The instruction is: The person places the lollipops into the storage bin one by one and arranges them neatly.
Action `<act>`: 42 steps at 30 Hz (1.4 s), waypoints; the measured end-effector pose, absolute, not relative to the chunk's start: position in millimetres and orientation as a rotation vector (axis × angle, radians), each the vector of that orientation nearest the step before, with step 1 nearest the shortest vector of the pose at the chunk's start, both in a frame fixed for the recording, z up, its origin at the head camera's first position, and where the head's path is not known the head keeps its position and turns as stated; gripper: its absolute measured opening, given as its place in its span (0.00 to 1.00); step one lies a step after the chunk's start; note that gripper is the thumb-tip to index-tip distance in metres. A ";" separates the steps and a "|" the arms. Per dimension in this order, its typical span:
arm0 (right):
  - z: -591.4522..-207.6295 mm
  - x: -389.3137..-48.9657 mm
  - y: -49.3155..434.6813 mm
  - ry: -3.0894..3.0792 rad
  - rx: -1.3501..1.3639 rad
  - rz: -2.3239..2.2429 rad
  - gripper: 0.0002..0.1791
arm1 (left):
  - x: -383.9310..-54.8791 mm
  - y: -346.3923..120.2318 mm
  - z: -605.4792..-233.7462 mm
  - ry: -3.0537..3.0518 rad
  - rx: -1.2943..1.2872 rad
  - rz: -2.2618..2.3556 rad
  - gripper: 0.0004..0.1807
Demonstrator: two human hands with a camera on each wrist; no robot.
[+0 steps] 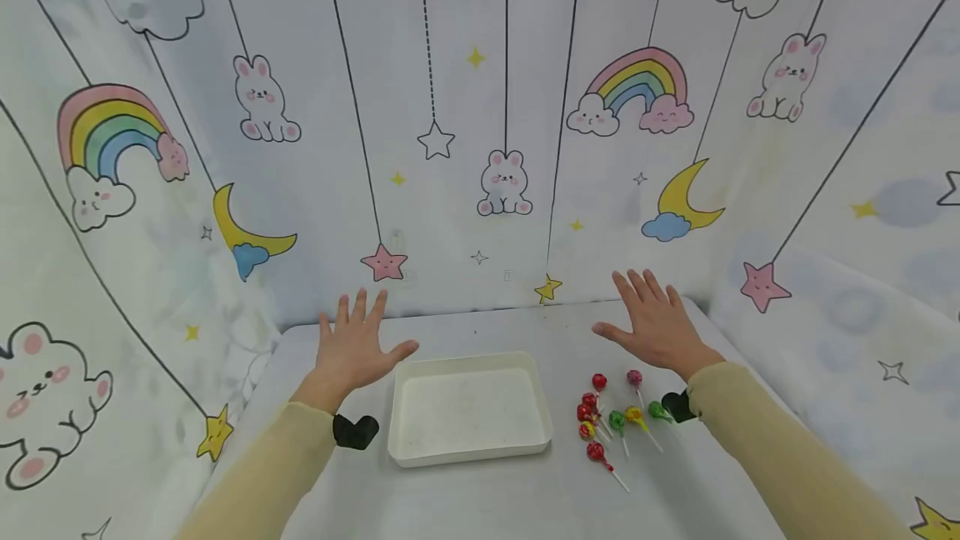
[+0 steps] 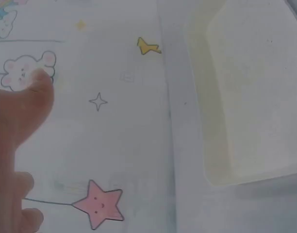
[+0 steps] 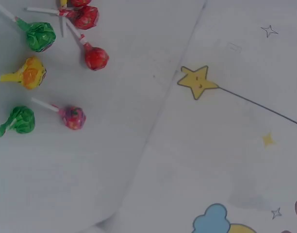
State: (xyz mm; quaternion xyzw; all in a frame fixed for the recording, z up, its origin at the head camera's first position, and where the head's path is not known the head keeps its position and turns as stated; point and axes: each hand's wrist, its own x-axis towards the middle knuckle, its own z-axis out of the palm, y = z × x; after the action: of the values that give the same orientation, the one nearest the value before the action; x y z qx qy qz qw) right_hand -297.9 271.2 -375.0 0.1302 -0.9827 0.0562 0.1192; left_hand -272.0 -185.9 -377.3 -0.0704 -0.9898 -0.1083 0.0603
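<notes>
My left hand [image 1: 352, 352] is held up with fingers spread, just left of a shallow white tray [image 1: 471, 411] on the table. Nothing is in it. In the left wrist view its thumb [image 2: 39, 92] shows at the left edge, with the tray's rim [image 2: 214, 121] to the right. My right hand [image 1: 656, 325], also spread and holding nothing, is raised behind a loose group of lollipops. These have red, green, yellow and pink wrappers: a red lollipop [image 1: 596, 451] lies nearest the front, a yellow lollipop [image 3: 32, 74] and a pink lollipop [image 3: 73, 117] show in the right wrist view.
The white table [image 1: 480, 502] meets a printed cloth backdrop [image 1: 450, 223] along its back edge. More of that cloth hangs at the left and right sides. The lollipops lie right of the tray, several of the red ones bunched together.
</notes>
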 end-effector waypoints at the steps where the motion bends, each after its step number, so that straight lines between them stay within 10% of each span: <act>1: -375.9 -298.0 271.5 -2.872 0.380 0.170 0.57 | -271.5 -187.0 -380.2 -2.996 -0.225 -0.402 0.55; 20: -393.7 -290.4 287.9 -2.892 0.353 0.425 0.54 | -225.0 -214.1 -549.2 -2.708 -0.145 -1.804 0.48; 42: -400.1 -286.9 296.5 -2.894 0.417 0.503 0.56 | -220.7 -204.7 -581.2 -2.498 -0.165 -2.024 0.45</act>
State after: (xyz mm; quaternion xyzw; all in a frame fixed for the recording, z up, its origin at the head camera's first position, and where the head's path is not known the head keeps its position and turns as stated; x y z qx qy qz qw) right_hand -286.9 296.5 -400.1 0.1399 -0.9718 0.1689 0.0871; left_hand -220.7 -204.7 -581.2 -0.0514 -0.7754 -0.6282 -0.0386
